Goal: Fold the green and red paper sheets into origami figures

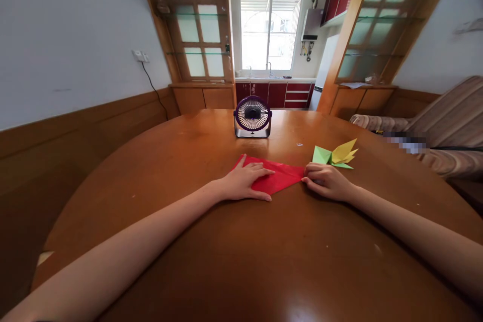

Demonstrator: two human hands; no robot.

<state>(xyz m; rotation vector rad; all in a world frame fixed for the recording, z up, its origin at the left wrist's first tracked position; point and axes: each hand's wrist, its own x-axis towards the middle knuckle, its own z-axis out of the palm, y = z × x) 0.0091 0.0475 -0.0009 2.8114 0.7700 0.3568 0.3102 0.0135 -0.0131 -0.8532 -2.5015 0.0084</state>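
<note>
At frame centre I see a red paper (278,176), folded to a flat triangle, lying on the tabletop (226,261). My left hand (244,181) presses it with fingers spread flat, gripping nothing. My right hand (327,181) has curled fingers pinching its right tip, just below a green-and-yellow origami flower (335,155).

A round, glossy wooden table (158,171) carries a small purple fan (252,116) near its far edge, a folded red paper (281,177) mid-table, and a green-and-yellow origami piece (335,155) just right of it

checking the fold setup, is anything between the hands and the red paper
Nothing visible. The left hand lies flat on the red paper, and the right hand touches its right tip.
</note>
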